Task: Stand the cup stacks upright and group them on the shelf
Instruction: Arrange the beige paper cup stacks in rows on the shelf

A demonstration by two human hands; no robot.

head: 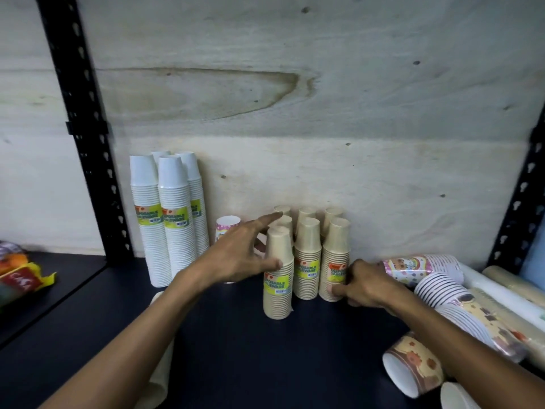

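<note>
The left hand (236, 255) lies with fingers stretched loosely against the front tan stack (278, 273), thumb on its side, while the right hand (365, 283) presses curled fingers at the base of the right tan stack (334, 258). All tan stacks stand upright, axes vertical, bunched at the back of the shelf (230, 349). The patterned stacks (460, 317) lie on their sides (long axes roughly level) just right of the right hand, so that hand is nearer. Open dark shelf lies in front; white stacks (165, 219) stand left.

Both hands reach forward, left (236, 255) spread, right (364, 283) curled.
</note>
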